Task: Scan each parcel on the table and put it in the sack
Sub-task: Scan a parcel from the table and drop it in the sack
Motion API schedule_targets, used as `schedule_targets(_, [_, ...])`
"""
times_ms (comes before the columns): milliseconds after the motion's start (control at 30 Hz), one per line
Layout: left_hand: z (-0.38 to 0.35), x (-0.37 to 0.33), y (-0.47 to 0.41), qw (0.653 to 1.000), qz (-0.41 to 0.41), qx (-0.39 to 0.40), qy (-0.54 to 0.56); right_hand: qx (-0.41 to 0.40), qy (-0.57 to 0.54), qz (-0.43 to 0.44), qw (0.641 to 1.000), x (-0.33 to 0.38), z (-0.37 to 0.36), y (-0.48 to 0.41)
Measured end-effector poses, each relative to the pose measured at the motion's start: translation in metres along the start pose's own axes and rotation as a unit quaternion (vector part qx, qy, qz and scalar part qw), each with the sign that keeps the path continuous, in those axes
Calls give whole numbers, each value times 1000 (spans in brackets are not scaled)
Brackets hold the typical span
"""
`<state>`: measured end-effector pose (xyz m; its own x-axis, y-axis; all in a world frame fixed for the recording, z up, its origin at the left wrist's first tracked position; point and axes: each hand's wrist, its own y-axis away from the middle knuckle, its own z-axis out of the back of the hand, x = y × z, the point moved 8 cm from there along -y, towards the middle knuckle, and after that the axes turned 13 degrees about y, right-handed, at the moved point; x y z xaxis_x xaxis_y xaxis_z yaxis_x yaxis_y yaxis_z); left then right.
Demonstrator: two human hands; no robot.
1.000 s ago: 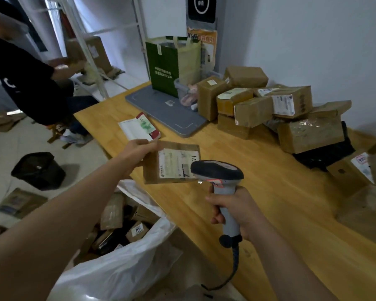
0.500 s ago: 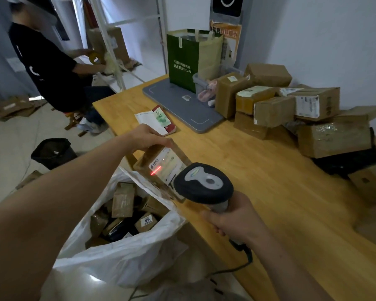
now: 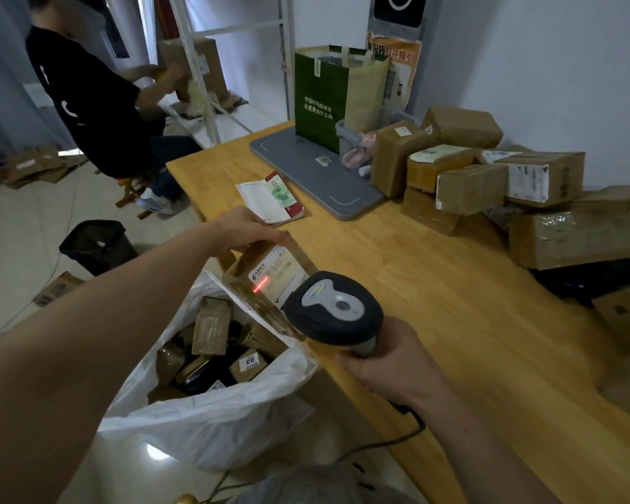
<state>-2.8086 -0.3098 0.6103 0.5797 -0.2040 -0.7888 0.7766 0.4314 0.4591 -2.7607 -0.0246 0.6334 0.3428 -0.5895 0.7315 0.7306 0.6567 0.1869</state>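
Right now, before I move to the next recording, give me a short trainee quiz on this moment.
1. True or false: the red scan line falls on the label of the parcel that the left hand holds.
2. The right hand grips: A a tape roll, B the scanner, C a phone.
3. What lies in the white sack?
Key: 1 true; 2 B; 3 more parcels.

- Sack (image 3: 211,423) on the floor (image 3: 22,256) left of the desk (image 3: 433,321), parcels (image 3: 211,325) inside.
- Parcel pile (image 3: 488,183) far right on the desk.
- Scanner (image 3: 333,309) just right of held parcel (image 3: 266,274).
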Motion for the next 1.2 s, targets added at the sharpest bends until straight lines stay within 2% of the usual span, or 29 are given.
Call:
schedule_targets(167, [6,8,2,1000,11,-6,16,9,14,5,1000,4,-5,-1])
schedule_targets(400, [26,31,11,998,25,-33,50,33,-22,-7,999,8,-18,-10])
schedule_targets(567, [70,110,26,986,85,-119,79,58,-61,-61,995,-2,-42,-24])
schedule_targets(733, [85,194,41,969,126,-189,93,81,-82,-94,989,-4,-66,-42])
schedule_targets(833, [82,227,46,959,174,-205,94,69,-96,-112,987,-7,-67,-48])
schedule_targets(900, [72,235,40,959,203,-192,43,49,-106,-132,984,-14,-59,-48])
schedule_targets(933, [64,233,30,963,195,-183,23,36,-116,-143,982,-18,-53,-46])
schedule_targets(1067, [5,151,-9,987,41,-154,-1,-46,-239,-205,948,-51,-19,-28])
schedule_targets(1133, [-39,101,-22,990,15,-137,-13,-110,-323,-225,913,-72,4,-13])
schedule_targets(1200, [-92,44,-29,992,-59,-100,-47,-179,-404,-231,867,-96,30,5])
